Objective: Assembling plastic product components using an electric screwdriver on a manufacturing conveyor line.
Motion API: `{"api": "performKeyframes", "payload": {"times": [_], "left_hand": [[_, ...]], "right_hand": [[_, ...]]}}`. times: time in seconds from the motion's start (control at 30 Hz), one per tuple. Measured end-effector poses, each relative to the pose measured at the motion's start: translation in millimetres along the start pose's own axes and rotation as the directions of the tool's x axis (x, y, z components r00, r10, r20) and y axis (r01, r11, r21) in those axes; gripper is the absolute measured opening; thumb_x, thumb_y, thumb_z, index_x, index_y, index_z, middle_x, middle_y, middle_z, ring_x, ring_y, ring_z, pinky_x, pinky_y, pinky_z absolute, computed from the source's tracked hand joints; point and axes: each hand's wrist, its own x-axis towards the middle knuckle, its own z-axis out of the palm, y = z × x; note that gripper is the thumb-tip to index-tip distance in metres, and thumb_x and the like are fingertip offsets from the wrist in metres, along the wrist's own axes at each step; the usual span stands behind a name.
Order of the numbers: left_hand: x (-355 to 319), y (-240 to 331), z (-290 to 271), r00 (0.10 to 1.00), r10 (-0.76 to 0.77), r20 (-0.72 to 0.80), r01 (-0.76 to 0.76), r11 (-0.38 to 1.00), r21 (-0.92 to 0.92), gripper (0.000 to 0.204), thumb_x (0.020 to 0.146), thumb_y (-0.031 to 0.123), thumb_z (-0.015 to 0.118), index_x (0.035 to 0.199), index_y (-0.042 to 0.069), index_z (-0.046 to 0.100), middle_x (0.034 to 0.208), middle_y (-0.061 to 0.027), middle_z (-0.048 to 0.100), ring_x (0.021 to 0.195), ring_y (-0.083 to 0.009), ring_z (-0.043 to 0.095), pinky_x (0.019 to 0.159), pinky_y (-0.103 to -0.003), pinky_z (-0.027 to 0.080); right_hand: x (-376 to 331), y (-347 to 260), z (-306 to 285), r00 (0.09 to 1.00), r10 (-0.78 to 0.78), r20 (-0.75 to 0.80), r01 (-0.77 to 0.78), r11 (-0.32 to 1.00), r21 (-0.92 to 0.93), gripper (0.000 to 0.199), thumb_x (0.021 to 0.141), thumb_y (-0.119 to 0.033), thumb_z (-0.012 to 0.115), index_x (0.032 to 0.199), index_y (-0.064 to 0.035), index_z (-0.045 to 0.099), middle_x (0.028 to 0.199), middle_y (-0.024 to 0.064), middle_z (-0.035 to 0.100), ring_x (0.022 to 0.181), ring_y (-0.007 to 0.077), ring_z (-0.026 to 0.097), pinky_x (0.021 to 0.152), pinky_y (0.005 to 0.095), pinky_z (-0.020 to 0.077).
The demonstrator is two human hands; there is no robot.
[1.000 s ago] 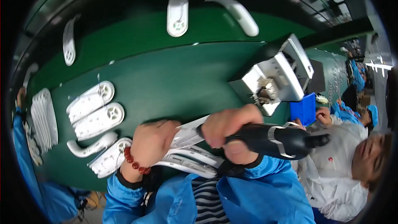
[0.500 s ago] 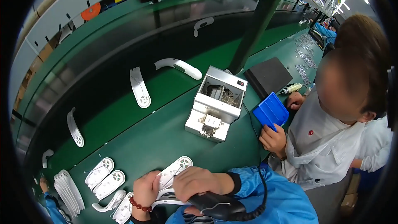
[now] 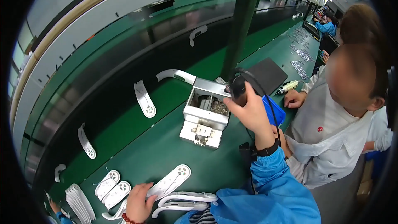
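Note:
My right hand [image 3: 253,116] is raised beside the screw feeder, wrapped round a black corded electric screwdriver [image 3: 238,89]. The feeder [image 3: 206,114] is a silver metal box with loose small screws in its open tray. At the lower middle my left hand [image 3: 139,203] has the near end of a white curved plastic shell [image 3: 172,181] between thumb and fingers. The shell lies inner side up, with a round spoked end and a thin wire. Just right of my left hand, more white curved shells [image 3: 186,199] are stacked on the bench.
White shells with wires [image 3: 114,188] and a nested stack of shells [image 3: 79,203] lie at the left. Several shells sit on the green conveyor, including a forked one [image 3: 145,99]. A person in white [image 3: 327,120] sits at the right, near a blue tray [image 3: 273,110] and a dark box [image 3: 265,76].
My right hand has lifted the electric screwdriver away from the shell, up and right to the feeder. My left hand stays low by the shell. The whole view has shifted slightly.

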Motion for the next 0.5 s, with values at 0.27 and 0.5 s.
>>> {"api": "performKeyframes", "payload": {"times": [0.27,0.5], "left_hand": [[12,-1,-24,0.996,0.011,0.086,-0.022,0.991,0.129,0.034,0.088,0.011,0.062,0.121,0.002,0.061,0.118,-0.0224,0.061,0.111,-0.0414,0.055,0.095,-0.044,0.045],[134,17,-48,0.968,0.217,0.127,-0.248,0.905,0.346,0.034,0.082,0.011,0.068,0.114,0.005,0.062,0.107,-0.0134,0.063,0.094,-0.0354,0.062,0.082,-0.041,0.049]], "right_hand": [[2,2,5,1.0,0.011,0.019,-0.012,0.999,0.049,0.057,0.08,-0.021,0.076,0.129,-0.0039,0.053,0.074,0.003,0.063,0.063,0.0099,0.055,0.059,0.0272,0.044],[-2,21,2,0.996,-0.012,0.085,0.008,0.999,0.054,0.057,0.08,-0.023,0.076,0.128,-0.0014,0.054,0.086,0.0087,0.069,0.075,0.0146,0.066,0.072,0.0293,0.051]]}}
